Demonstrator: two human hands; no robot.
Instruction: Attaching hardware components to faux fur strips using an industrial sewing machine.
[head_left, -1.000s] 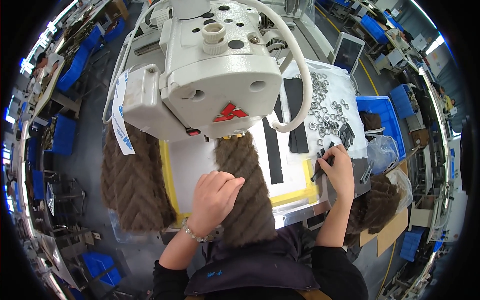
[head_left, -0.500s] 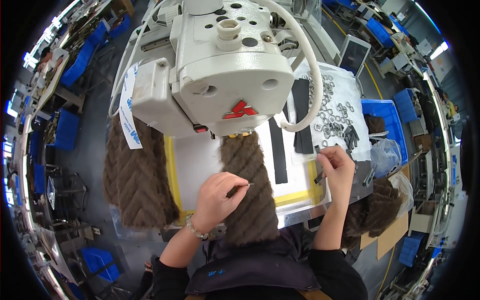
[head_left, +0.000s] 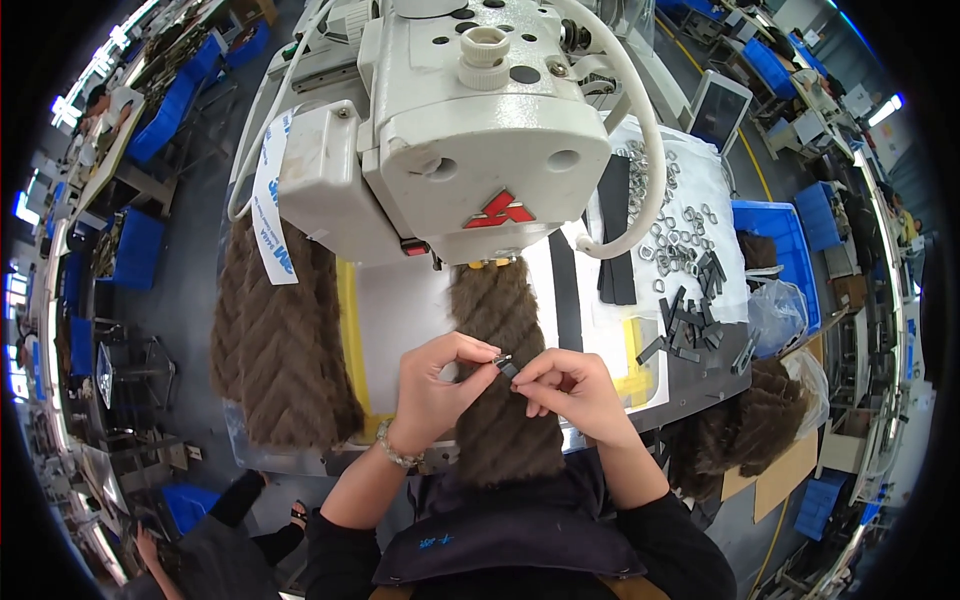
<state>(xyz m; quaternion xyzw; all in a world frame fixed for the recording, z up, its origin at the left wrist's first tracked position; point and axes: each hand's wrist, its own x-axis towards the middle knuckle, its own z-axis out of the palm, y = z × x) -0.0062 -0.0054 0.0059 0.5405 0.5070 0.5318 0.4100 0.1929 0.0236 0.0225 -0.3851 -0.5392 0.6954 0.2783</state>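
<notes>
My left hand [head_left: 440,388] pinches a small metal ring [head_left: 502,357] between thumb and fingertips. My right hand [head_left: 578,395] is closed on a short dark strip [head_left: 509,369], whose far end meets the ring; whether it passes through the ring is too small to tell. Both hands are just above a long brown fur strip [head_left: 508,440]. The far end of that fur lies beneath the head of a white sewing machine [head_left: 490,150], and its near end reaches my lap.
Metal rings [head_left: 680,240] and short dark strips [head_left: 690,325] lie scattered at the right. Long black strips [head_left: 616,230] are beside the machine. Another fur piece [head_left: 285,350] covers the table's left. A blue bin [head_left: 790,250] stands at the right; a person [head_left: 225,540] is at lower left.
My right hand has come left from the pile with a short dark strip, up to the ring in my left hand. A person has come into view at the lower left.
</notes>
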